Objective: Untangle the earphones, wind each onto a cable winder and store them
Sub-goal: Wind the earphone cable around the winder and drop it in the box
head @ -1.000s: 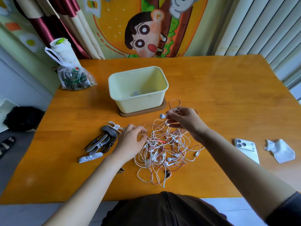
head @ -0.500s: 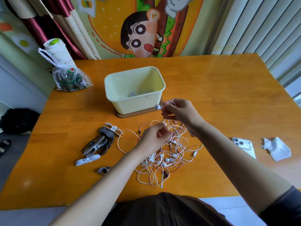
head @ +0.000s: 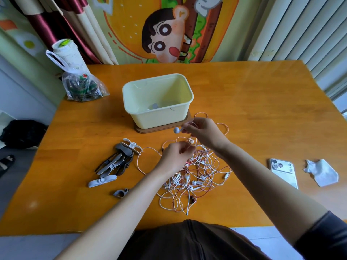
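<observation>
Pinching 1 earbud [head: 176,130] by its stem in right hand [head: 203,132], bud pointing left, raised just in front of tub [head: 159,119]. Gripping cords at far edge of tangle [head: 199,177] on table [head: 253,113] with left hand [head: 175,155], fingers curled, just nearer the body than the earbud. Probably teasing that cord free next.

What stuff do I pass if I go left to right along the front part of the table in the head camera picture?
cable winders → tangled earphones → phone → crumpled tissue
</observation>
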`<action>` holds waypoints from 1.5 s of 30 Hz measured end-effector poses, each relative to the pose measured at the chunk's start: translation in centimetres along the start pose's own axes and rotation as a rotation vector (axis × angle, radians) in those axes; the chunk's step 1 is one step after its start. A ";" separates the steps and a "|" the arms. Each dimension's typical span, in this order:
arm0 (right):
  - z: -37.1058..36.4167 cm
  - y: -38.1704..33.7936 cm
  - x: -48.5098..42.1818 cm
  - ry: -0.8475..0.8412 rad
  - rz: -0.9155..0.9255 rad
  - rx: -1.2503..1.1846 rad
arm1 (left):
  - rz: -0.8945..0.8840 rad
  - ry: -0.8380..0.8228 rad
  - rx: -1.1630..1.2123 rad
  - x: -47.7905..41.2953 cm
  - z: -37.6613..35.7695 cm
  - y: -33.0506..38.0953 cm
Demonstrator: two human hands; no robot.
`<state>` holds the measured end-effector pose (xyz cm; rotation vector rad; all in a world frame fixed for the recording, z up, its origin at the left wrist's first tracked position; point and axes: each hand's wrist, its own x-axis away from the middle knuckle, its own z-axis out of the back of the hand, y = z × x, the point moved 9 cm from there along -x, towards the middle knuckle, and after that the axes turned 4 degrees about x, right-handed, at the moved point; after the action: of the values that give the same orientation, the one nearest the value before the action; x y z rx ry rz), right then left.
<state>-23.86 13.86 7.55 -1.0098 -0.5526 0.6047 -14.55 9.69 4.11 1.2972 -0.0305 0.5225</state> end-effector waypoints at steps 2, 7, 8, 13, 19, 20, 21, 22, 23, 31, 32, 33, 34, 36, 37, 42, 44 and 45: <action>0.3 1.3 -0.1 0.023 -0.052 -0.055 | 0.007 0.038 0.078 0.4 0.9 0.1; -0.7 5.3 0.3 -0.023 -0.158 0.057 | 0.028 0.204 0.185 0.6 4.2 -0.3; -1.9 5.6 0.6 -0.106 -0.124 0.188 | 0.035 0.220 0.193 0.7 4.6 -0.3; -6.0 7.6 2.2 -0.366 -0.064 0.501 | 0.043 0.274 0.239 1.0 6.2 -0.6; 0.0 5.8 1.2 -0.179 -0.039 0.447 | 0.193 0.342 0.258 1.3 8.3 -4.2; 1.4 4.5 1.0 -0.119 -0.018 0.416 | 0.226 0.341 0.216 1.3 8.4 -4.9; 2.9 2.9 0.9 -0.045 0.010 0.374 | 0.249 0.336 0.174 1.3 8.5 -5.4; 4.4 1.0 0.7 0.047 0.057 0.327 | 0.245 0.337 0.139 1.1 8.4 -5.4; 5.9 -1.0 0.8 0.152 0.117 0.261 | 0.207 0.352 0.117 1.0 8.4 -4.8; 5.9 -6.4 0.6 0.035 0.239 0.541 | -0.374 0.355 0.052 0.8 7.1 7.3; 5.4 -6.1 0.7 0.007 0.243 0.549 | -0.413 0.287 0.016 0.6 6.1 8.3; 5.0 -6.1 0.9 -0.003 0.252 0.531 | -0.425 0.209 -0.023 0.5 5.1 8.9; 4.7 -6.1 1.0 -0.012 0.266 0.518 | -0.417 0.139 -0.056 0.2 4.1 9.0; 4.1 -5.9 1.3 -0.035 0.284 0.517 | -0.380 0.047 -0.117 -0.2 2.9 8.5; 3.9 -5.6 1.4 -0.046 0.281 0.516 | -0.364 0.038 -0.147 -0.3 2.8 8.2; 4.1 -1.6 1.4 -0.130 0.125 0.455 | -0.264 0.139 -0.099 -0.9 5.2 5.6; 4.1 -0.1 1.6 -0.183 0.084 0.496 | -0.226 0.212 -0.049 -1.2 7.0 4.6; 4.2 0.4 1.7 -0.191 0.068 0.498 | -0.208 0.242 -0.035 -1.3 7.8 4.1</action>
<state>-25.57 17.73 9.17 -0.5041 -0.5016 0.8545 -15.15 2.78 9.64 1.1800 0.2924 0.4945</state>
